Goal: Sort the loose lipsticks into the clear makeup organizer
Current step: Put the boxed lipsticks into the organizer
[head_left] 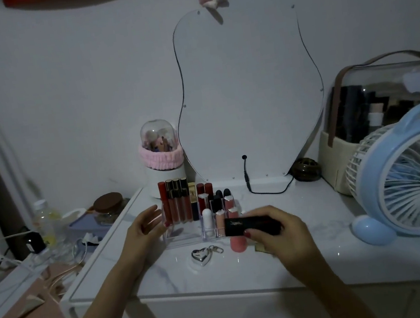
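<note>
The clear makeup organizer [184, 233] stands on the white marble-look table [310, 257], with several lipsticks and lip glosses upright in its slots. My right hand [283, 237] grips a black lipstick [241, 225], lying sideways, just in front of the organizer's right side. A pink lipstick [238, 244] stands on the table under that black one. My left hand [143, 227] is held with relaxed fingers against the organizer's left wall and holds nothing.
A silver heart keyring [202, 256] lies in front of the organizer. A blue fan [414, 174] stands at the right, a mirror [246, 95] and a domed brush holder [161, 157] behind. A lower side table with cables and a bottle [44, 220] is at left.
</note>
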